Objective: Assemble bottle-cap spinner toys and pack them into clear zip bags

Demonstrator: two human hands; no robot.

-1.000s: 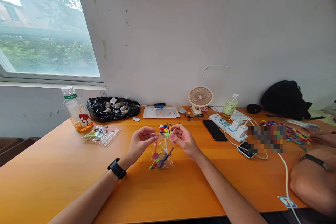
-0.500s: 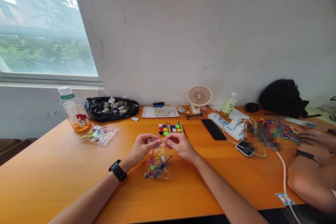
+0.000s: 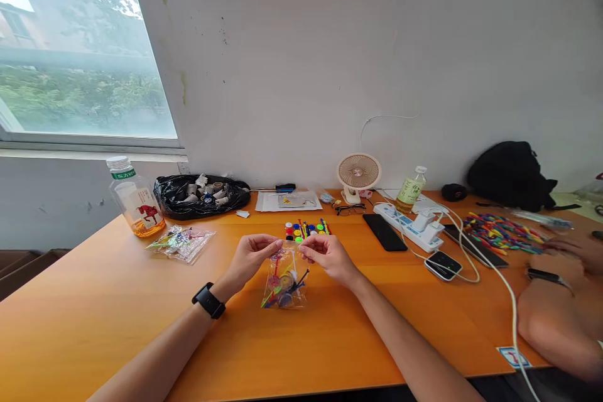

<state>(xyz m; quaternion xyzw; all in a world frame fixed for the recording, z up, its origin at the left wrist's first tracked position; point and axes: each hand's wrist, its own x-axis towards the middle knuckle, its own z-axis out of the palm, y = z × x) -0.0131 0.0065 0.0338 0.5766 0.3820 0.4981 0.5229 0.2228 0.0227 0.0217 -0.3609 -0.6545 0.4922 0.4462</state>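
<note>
Between my hands hangs a clear plastic bag (image 3: 284, 282) with small coloured discs and thin sticks inside. My left hand (image 3: 257, 259) pinches its top left corner between thumb and fingers. At the top right corner, my right hand (image 3: 327, 259) has the same pinch. Just behind my fingertips, several coloured round caps (image 3: 289, 228) and thin coloured sticks (image 3: 325, 226) lie in rows, partly hidden by my hands. Another filled clear bag (image 3: 181, 242) lies on the table to the left.
A large bottle (image 3: 139, 201) and a black bag of grey pieces (image 3: 202, 196) stand at the back left. Behind are a small fan (image 3: 358, 176), a phone (image 3: 384, 232) and a power strip (image 3: 409, 226). At right, a co-worker's arm (image 3: 551, 314) rests near a colourful pile (image 3: 502, 232).
My hands have drawn slightly apart along the bag's top edge, and the bag hangs a little higher and flatter. The co-worker's hand has shifted right, away from the pile.
</note>
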